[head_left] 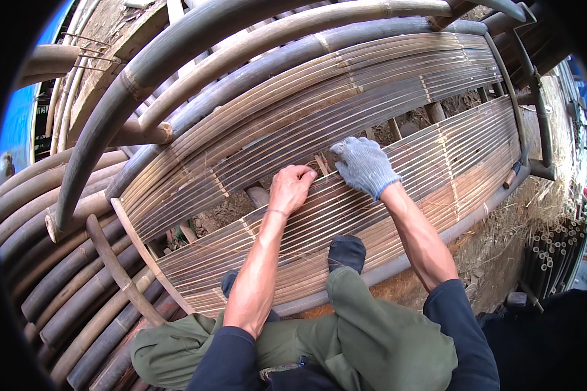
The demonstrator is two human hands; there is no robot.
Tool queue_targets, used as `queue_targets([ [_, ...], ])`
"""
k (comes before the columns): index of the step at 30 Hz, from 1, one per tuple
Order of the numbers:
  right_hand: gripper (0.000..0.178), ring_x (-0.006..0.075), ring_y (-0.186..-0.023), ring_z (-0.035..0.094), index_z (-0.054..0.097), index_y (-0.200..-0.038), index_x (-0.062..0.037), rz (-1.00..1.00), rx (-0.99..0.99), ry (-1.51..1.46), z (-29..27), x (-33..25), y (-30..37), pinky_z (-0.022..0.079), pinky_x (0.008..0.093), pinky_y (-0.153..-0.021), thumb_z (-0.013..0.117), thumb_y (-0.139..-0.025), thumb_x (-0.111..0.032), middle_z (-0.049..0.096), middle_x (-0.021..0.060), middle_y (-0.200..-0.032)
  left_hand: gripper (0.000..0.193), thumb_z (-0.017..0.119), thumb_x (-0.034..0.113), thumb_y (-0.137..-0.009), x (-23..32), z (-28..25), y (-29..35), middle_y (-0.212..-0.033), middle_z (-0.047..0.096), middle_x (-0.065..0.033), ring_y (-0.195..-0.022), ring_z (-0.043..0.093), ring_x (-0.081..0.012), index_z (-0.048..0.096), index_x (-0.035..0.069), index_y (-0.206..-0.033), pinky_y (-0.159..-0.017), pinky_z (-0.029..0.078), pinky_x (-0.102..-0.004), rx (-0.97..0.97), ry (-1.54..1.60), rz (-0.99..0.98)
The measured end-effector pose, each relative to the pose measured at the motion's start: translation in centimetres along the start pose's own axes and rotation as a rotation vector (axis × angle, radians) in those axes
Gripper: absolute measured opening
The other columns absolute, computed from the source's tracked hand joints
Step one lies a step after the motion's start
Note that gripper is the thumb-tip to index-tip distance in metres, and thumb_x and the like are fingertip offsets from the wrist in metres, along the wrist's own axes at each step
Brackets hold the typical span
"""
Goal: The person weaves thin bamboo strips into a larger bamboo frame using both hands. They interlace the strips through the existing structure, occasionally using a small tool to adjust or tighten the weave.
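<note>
A long bamboo bench seat (398,244) of thin parallel slats lies in front of me, split by a gap. My bare left hand (292,189) is at the gap's near edge, its thumb and fingers pinched together beside the outermost slats. What lies in the pinch is too small to make out. My right hand (364,167) wears a grey knitted glove and rests at the same edge a little to the right, fingers curled downward. Its palm hides whatever it grips. A short piece of bamboo (322,164) shows in the gap between both hands.
Thick bent bamboo poles (254,42) form a rail beyond the seat. Stacked bamboo poles (52,260) stand at left. A wooden-handled blade (512,176) lies on the seat's right end. Cut bamboo tubes (554,251) are bundled at right. My dark-shod foot (347,253) rests on the slats.
</note>
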State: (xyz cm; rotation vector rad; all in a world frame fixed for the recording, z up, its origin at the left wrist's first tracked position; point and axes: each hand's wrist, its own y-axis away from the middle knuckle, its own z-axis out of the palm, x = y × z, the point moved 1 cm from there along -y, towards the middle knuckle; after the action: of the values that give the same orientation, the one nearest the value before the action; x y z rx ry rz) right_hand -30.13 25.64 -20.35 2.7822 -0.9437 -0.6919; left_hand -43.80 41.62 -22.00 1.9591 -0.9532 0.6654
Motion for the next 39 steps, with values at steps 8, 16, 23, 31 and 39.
queue_targets([
  [8,0.035,0.0358,-0.124,0.054,0.072,-0.11,-0.017,-0.105,0.264,-0.349,-1.7,-4.8,6.2,0.042,0.0446,-0.105,0.078,-0.076,-0.021,0.062,0.0106,-0.126,0.023,0.074,0.023,-0.089,2.2,-3.3,1.0,-0.099,0.071,-0.0048,-0.091,0.063,-0.0139,0.077,0.002,-0.097,-0.091,0.047,-0.0286,-0.693,0.627,0.013],
  [16,0.022,0.015,-0.054,0.055,0.075,-0.092,-0.0091,-0.024,0.443,-0.359,-12.9,0.1,25.8,0.04,0.0315,-0.05,0.069,-0.072,-0.016,0.062,-0.0005,-0.067,0.024,0.065,0.018,-0.095,2.4,-1.2,0.0,-0.092,0.074,-0.0053,-0.053,0.051,-0.0039,0.07,-0.001,-0.109,-0.047,0.039,-0.0167,-0.349,0.586,-0.291],
  [23,0.02,0.0201,-0.063,0.056,0.054,-0.069,-0.0077,0.327,0.575,-0.151,-17.7,5.0,38.7,0.043,0.031,-0.06,0.066,-0.086,-0.004,0.049,0.0017,-0.065,0.034,0.055,0.031,-0.094,1.3,2.1,0.8,-0.102,0.072,-0.0207,-0.096,0.068,-0.0367,0.072,0.005,-0.108,-0.085,0.052,-0.046,0.149,-0.017,-0.063],
  [31,0.022,0.0112,-0.061,0.05,0.06,-0.072,-0.003,0.894,0.15,-0.277,-19.9,14.9,42.2,0.039,0.0311,-0.056,0.066,-0.09,-0.014,0.051,0.0006,-0.062,0.038,0.051,0.037,-0.097,-0.6,3.2,0.9,-0.109,0.07,-0.0205,-0.106,0.065,-0.0374,0.066,0.006,-0.114,-0.091,0.048,-0.0448,-0.053,-0.011,-0.124],
  [39,0.025,0.0321,-0.093,0.064,0.067,-0.098,-0.0048,1.149,-0.461,0.637,-16.9,17.5,44.1,0.05,0.0423,-0.085,0.069,-0.085,-0.026,0.067,0.0144,-0.097,0.037,0.05,0.041,-0.098,-1.5,3.3,0.6,-0.093,0.072,-0.0157,-0.099,0.065,-0.0374,0.072,0.011,-0.103,-0.094,0.038,-0.049,-0.208,-0.135,-0.104],
])
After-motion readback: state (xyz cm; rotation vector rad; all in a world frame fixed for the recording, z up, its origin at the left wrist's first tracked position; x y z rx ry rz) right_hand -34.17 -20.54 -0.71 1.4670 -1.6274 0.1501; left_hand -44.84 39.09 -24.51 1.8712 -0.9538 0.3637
